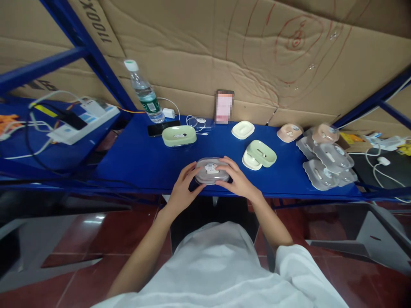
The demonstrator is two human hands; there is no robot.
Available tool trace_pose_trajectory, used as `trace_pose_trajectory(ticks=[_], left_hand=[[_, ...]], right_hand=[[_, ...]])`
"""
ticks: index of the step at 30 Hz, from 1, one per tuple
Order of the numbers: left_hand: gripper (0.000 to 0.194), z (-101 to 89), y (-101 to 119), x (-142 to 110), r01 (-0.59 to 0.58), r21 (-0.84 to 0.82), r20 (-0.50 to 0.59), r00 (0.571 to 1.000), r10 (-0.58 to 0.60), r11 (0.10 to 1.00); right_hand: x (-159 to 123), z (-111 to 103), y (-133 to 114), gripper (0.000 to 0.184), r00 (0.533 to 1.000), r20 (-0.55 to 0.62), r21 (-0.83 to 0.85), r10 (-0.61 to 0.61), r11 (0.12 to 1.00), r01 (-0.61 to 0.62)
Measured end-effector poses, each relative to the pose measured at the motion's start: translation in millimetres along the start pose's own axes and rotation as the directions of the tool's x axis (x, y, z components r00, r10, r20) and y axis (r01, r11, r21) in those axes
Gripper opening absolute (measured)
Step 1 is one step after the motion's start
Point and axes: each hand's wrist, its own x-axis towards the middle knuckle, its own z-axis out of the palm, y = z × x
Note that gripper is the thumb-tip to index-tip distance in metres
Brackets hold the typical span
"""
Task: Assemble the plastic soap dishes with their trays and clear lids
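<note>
Your left hand (186, 185) and right hand (236, 177) gripped a grey oval container (212, 170) between them, one at each end, fingers curved around its rim and thumbs along the side nearest you. The container was at the front edge of the blue bench (135, 158), directly before your body, with a pale label on its clear top.

Beyond it, to the left, lay a light green oval dish (179, 136), just beside a dark phone (163, 128); a water bottle (146, 96) with a white cap stood upright behind them, near a white charger (168, 113). A coiled white cable lay with a clear lid (205, 125) to the right of that dish. A second phone (224, 107), its screen blurred, leaned upright against the cardboard (180, 51).

To the right of centre, a cream oval dish (243, 130) lay apart, while a green oval tray (262, 153) rested partly over a cream piece (251, 161). Farther right, a beige container (289, 133) sat near a pile of clear-covered containers (330, 158), some of them overlapping.
</note>
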Motion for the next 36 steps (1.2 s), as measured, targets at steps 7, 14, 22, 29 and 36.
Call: trace_pose_trajectory(ticks=[7, 14, 22, 29, 36], left_hand=[[0.050, 0.8, -9.3, 0.1, 0.097, -0.101, 0.044, 0.995, -0.093, 0.990], [0.050, 5.1, -13.9, -0.7, 0.111, -0.159, 0.033, 0.994, -0.107, 0.981], [0.048, 0.1, -7.7, -0.6, 0.067, -0.054, 0.079, 0.995, -0.063, 0.996], [0.062, -0.6, 1.2, -1.5, 0.039, 0.047, 0.169, 0.985, -0.046, 0.998], [0.041, 7.3, -1.4, -2.2, -0.030, 0.167, 0.101, 0.995, 0.013, 0.985]], right_hand=[[-6.7, 1.1, -8.9, 0.042, 0.997, 0.018, -0.124, -0.073, 0.989, 0.074], [-7.0, 1.9, -12.6, 0.050, 0.997, 0.041, -0.173, -0.068, 0.982, 0.074], [-18.6, 4.3, -10.8, 0.062, 0.998, 0.020, -0.215, -0.065, 0.974, 0.068], [-81.0, -12.0, -27.2, 0.062, 0.991, -0.119, -0.286, 0.064, 0.953, -0.096], [-166.3, -54.1, -27.8, 0.055, 0.905, -0.350, -0.396, 0.243, 0.837, -0.378]])
